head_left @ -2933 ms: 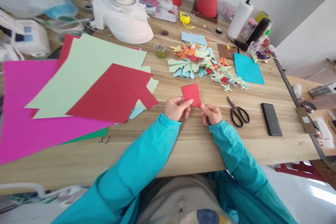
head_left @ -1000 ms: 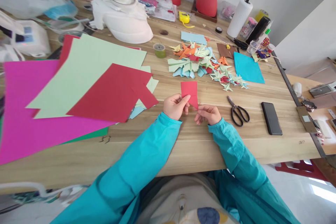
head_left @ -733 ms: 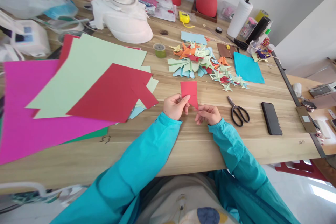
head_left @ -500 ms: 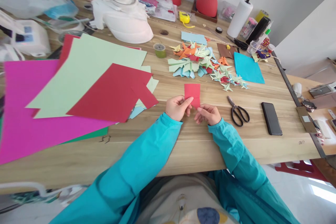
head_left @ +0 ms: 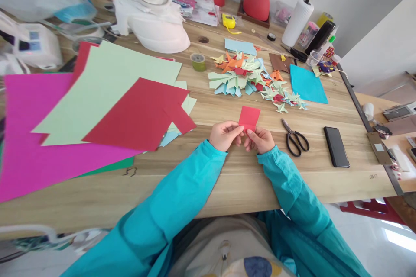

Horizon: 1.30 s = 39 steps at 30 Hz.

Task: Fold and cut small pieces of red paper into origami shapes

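Note:
A small piece of red paper (head_left: 249, 116) with a crease near its lower edge is held above the wooden table (head_left: 234, 186). My left hand (head_left: 226, 135) pinches its lower left corner between thumb and fingers. At the lower edge, my right hand (head_left: 260, 140) is closed on the same paper, its thumb close to the left thumb. Just right of my right hand lie black-handled scissors (head_left: 295, 137), blades pointing away. Beyond the paper is a heap of folded paper pieces (head_left: 238, 78) in green, orange, blue and red.
Large coloured sheets (head_left: 136, 112) cover the left side. A phone (head_left: 336, 147) lies at the right, a blue square (head_left: 308, 83) behind it. Farther back are a white layered form (head_left: 156, 26), a yellow tape measure (head_left: 229, 20) and a red dome (head_left: 256, 3).
The red paper has shifted right and tilted clockwise. My left hand has moved slightly right, and the two hands are now closer together at the paper's lower edge.

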{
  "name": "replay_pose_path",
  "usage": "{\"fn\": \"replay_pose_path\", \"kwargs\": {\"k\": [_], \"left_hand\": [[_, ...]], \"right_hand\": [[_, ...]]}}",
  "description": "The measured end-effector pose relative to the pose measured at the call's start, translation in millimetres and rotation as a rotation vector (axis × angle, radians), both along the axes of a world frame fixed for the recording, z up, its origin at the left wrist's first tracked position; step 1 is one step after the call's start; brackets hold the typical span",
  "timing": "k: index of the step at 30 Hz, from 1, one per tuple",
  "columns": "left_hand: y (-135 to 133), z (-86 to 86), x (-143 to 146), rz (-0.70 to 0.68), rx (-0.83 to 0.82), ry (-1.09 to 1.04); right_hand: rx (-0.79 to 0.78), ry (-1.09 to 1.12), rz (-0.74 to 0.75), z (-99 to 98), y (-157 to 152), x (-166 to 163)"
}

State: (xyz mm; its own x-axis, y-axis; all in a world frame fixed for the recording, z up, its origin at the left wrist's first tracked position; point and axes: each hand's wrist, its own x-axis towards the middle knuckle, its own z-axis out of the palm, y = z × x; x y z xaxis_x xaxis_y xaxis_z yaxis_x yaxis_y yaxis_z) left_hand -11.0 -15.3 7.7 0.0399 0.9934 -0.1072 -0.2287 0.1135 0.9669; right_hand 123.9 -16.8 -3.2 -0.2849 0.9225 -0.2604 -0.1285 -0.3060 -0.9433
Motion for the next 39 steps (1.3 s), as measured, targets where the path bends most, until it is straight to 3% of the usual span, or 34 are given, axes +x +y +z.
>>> {"fn": "replay_pose_path", "kwargs": {"k": [17,30,39], "left_hand": [[2.2,1.6,-6.6,-0.011,-0.088,-0.070],[-0.1,0.8,-5.2,-0.071,-0.047,-0.018],[-1.6,2.5,-2.2,-0.019,-0.021,-0.028]], "right_hand": [[0.007,-0.026,0.029,2.2,-2.0,-0.7],[0.114,-0.107,0.040,8.4,-5.7,-1.2],[0.140,-0.197,-0.012,4.7,-6.1,-2.7]]}}
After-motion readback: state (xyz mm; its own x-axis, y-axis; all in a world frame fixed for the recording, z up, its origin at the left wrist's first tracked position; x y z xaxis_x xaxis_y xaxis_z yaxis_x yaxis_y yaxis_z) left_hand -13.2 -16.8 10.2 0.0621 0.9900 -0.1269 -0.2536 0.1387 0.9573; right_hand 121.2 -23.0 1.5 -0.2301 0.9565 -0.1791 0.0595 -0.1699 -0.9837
